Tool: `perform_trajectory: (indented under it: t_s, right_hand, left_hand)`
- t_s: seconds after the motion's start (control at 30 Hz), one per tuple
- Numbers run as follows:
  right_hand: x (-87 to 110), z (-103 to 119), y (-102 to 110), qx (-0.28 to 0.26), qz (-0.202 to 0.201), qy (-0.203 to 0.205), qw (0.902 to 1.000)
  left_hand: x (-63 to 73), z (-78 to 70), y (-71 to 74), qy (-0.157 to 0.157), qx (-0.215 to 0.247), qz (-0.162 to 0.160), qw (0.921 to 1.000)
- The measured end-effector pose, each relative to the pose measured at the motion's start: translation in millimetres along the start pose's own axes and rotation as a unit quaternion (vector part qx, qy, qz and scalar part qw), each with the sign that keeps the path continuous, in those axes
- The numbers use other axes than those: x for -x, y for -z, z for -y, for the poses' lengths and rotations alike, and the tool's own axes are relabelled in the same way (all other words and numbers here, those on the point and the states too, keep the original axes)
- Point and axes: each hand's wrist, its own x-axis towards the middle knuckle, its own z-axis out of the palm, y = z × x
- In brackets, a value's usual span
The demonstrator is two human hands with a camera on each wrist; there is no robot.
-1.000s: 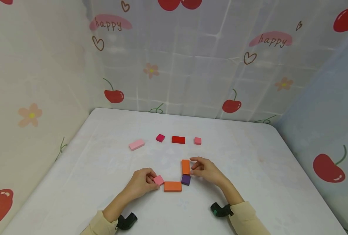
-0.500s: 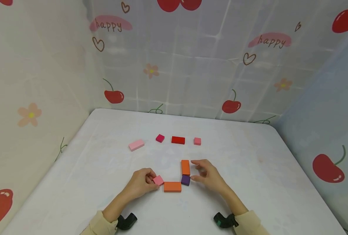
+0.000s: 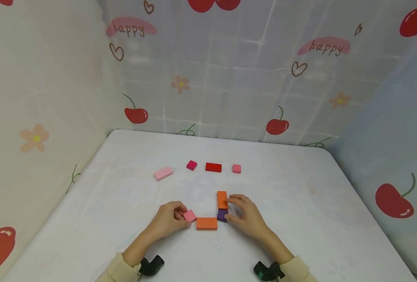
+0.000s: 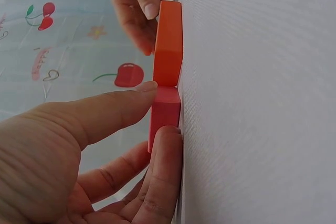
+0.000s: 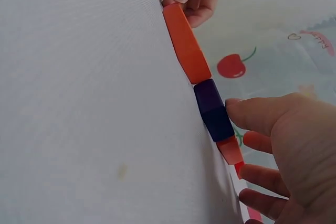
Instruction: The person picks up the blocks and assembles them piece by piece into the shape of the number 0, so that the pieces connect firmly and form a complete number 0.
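Observation:
My left hand (image 3: 167, 220) pinches a pink block (image 3: 189, 216) between thumb and fingers. The block lies tilted against the left end of an orange rectangular block (image 3: 206, 223); in the left wrist view the pink block (image 4: 165, 119) meets the orange block (image 4: 169, 40) end to end. A purple block (image 3: 222, 215) sits at the far right corner of that orange piece, and a second orange block (image 3: 222, 199) stretches away behind it. Beside these two is my right hand (image 3: 248, 217), fingers extended, its thumb tip right at the purple block (image 5: 213, 111) and the index fingertip at the second orange block.
Farther back on the white table (image 3: 300, 188) lie a light pink rectangular block (image 3: 163, 173), a magenta block (image 3: 192, 165), a red rectangular block (image 3: 213, 167) and a small pink block (image 3: 236, 169). A printed curtain (image 3: 208, 105) hangs behind the table.
My right hand drew slightly back from the second orange block, then came in closer, its fingertips now at the orange and purple blocks. The left hand has kept its place on the pink block.

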Motion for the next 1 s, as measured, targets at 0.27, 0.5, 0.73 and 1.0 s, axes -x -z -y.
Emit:
perform_trajectory:
  t_s: [0.27, 0.5, 0.73, 1.0]
  right_hand:
    - [1.0, -1, 0, 0.024, 0.004, 0.009, 0.9997]
    - [1.9, -1, 0, 0.032, 0.002, 0.001, 0.9995]
    - [1.7, 0, 0, 0.039, 0.002, 0.001, 0.9992]
    - [2.2, 0, 1, 0.033, -0.002, 0.006, 0.9994]
  left_hand:
    - [1.0, -0.7, -0.2, 0.002, 0.002, -0.001, 1.0000]
    - [1.9, -5.5, 5.3, 0.023, 0.000, 0.001, 0.9997]
    - [-4.6, -11.2, 39.9, 0.068, 0.112, 0.000, 0.9914]
    - [-37.2, -7.0, 89.4, 0.082, 0.123, -0.139, 0.9793]
